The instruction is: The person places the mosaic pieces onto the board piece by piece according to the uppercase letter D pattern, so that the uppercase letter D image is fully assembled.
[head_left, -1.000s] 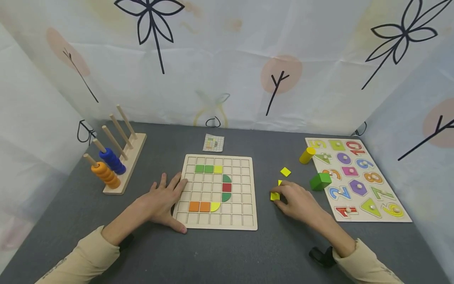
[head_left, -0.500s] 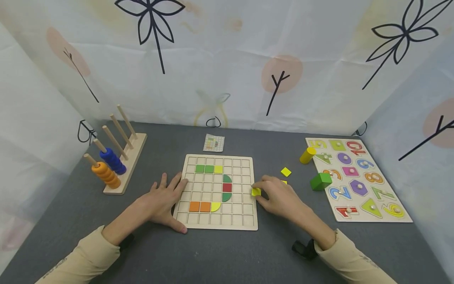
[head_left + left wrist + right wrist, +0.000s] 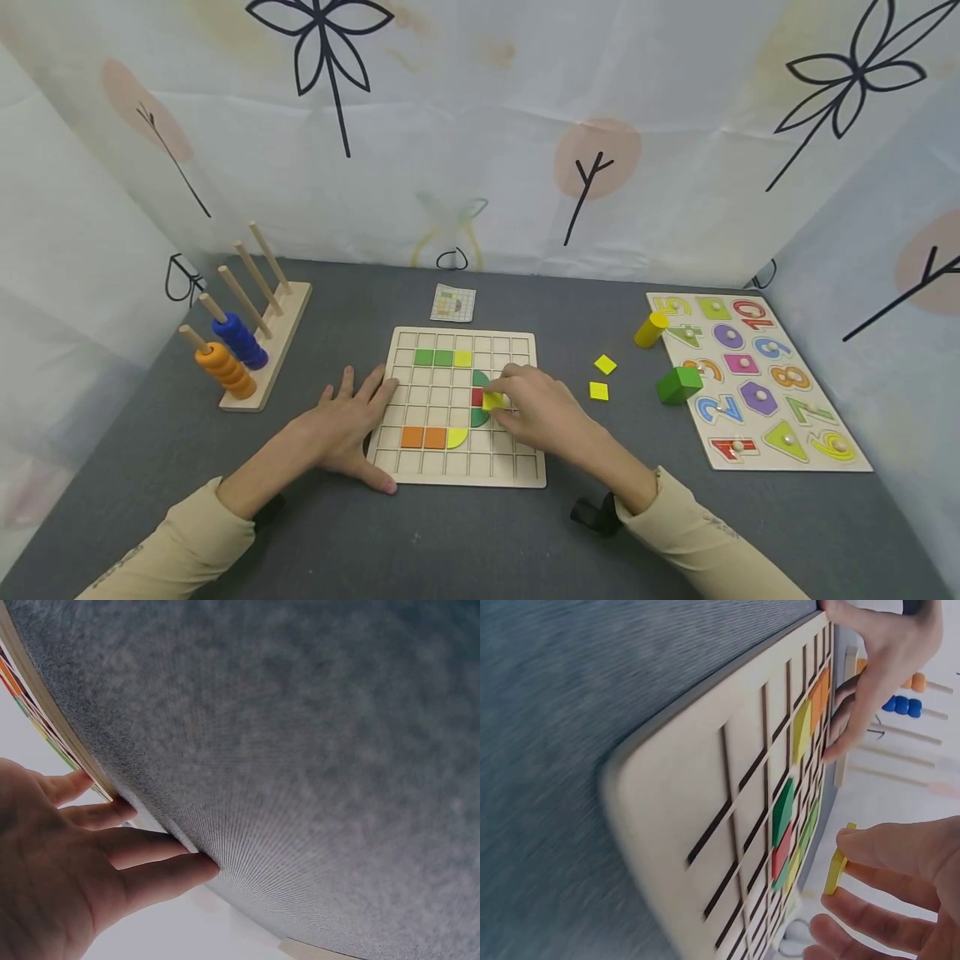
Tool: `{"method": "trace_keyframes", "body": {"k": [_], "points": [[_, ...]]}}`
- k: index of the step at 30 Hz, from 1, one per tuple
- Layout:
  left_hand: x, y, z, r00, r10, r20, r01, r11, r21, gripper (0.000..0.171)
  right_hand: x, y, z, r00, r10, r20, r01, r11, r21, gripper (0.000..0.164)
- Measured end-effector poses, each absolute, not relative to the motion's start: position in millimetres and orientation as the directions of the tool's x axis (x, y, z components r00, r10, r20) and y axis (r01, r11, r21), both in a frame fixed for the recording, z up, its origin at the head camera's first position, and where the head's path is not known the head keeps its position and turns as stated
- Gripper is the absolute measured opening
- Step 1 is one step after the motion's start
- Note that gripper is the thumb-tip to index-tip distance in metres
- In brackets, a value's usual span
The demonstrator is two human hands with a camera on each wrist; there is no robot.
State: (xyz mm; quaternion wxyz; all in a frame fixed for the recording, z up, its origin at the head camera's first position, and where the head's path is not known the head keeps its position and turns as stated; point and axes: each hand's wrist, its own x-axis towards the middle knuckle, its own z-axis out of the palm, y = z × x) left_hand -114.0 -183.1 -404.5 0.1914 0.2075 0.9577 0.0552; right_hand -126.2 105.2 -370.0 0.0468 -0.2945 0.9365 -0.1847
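Note:
Between thumb and fingers, my right hand (image 3: 542, 408) pinches a yellow square tile (image 3: 839, 860) above the wooden grid board (image 3: 435, 467). In the head view this tile partly covers a red tile (image 3: 477, 397) and green rounded tiles (image 3: 480, 378) on the board. My left hand (image 3: 341, 429) lies with fingers spread along the board's left edge, touching it. Green squares (image 3: 432, 357) and a yellow square (image 3: 462, 358) sit in an upper row. Lower down are orange squares (image 3: 423, 437) and a yellow rounded tile (image 3: 457, 437).
Two yellow square tiles (image 3: 598, 391) lie right of the board. Beyond them are a green block (image 3: 678, 385), a yellow cylinder (image 3: 651, 330) and a number puzzle board (image 3: 750, 462). A pattern card (image 3: 452, 303) lies behind the grid. At left stands a peg stacker (image 3: 255, 387) with rings.
My right hand has picked up a yellow square tile from the table and carried it left over the grid board. The left hand has stayed in place.

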Motion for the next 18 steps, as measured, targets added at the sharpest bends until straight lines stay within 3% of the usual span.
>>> {"method": "trace_keyframes", "body": {"k": [18], "points": [[-114.2, -183.4, -402.9, -0.836, 0.422, -0.351, 0.376, 0.906, 0.195, 0.147, -130.0, 43.6, -373.3, -0.770, -0.637, -0.045, -0.570, 0.717, -0.400, 0.028]]}}
